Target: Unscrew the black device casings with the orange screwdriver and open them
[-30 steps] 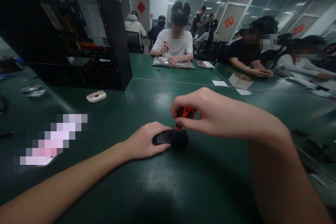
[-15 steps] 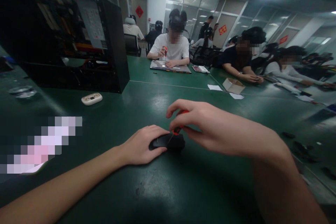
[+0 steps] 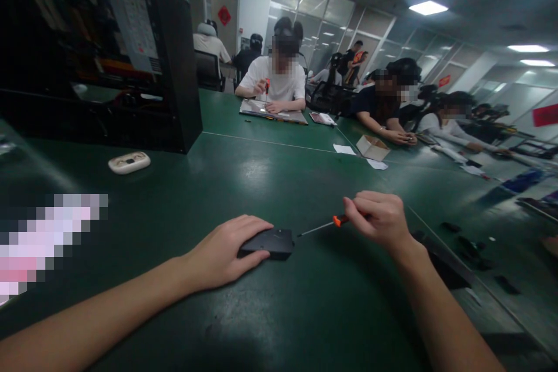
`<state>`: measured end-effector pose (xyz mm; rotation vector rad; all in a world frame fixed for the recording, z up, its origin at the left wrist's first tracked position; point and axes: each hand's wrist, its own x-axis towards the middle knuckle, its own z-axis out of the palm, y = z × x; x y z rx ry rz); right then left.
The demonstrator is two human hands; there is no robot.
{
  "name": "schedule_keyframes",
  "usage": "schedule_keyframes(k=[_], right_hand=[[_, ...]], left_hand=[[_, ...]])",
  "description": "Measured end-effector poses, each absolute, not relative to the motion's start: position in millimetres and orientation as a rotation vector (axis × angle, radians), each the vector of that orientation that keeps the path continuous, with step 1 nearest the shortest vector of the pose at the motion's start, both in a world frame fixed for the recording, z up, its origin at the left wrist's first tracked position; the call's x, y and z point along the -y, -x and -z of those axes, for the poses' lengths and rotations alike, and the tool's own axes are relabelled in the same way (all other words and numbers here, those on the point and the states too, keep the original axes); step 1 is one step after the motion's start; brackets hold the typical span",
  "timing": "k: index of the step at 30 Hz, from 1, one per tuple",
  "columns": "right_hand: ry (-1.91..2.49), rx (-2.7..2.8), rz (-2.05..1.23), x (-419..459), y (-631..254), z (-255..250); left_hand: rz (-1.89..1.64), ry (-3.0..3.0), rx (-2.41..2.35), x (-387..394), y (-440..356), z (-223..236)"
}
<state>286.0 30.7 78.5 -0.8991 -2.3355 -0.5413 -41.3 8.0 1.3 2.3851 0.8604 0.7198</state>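
A small flat black device [image 3: 269, 242] lies on the green table [image 3: 279, 314] in front of me. My left hand [image 3: 226, 251] lies over its left end, fingers bent around it, holding it down. To its right, my right hand [image 3: 378, 218] is closed on an orange-handled screwdriver [image 3: 326, 224]. The thin metal shaft points left, and its tip sits just off the device's right edge.
An open black computer case [image 3: 100, 58] stands at the back left, with a small white case [image 3: 129, 162] in front of it. Dark small parts [image 3: 462, 244] lie at the right. Across the table, several people work; a small cardboard box [image 3: 372, 147] lies near them.
My right hand has lifted the screwdriver off the device and drawn it out to the right, turning it from upright to nearly level. My left hand stays on the device.
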Motion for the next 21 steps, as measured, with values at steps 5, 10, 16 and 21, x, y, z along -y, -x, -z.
schedule_keyframes(k=[5,10,16,21], right_hand=[[0.927,2.305,0.408,-35,-279,-64],[0.94,2.29,0.35,-39,-281,-59],[1.023,2.222,0.31,-43,-291,-53],[1.006,2.339,0.101,-48,-275,-33]], left_hand=[[-0.685,-2.333,-0.895,-7,41,-1],[-0.674,-2.303,-0.912,-7,41,-1],[-0.664,-2.274,-0.915,-7,40,-4],[-0.691,-2.265,-0.932,-7,37,-5]])
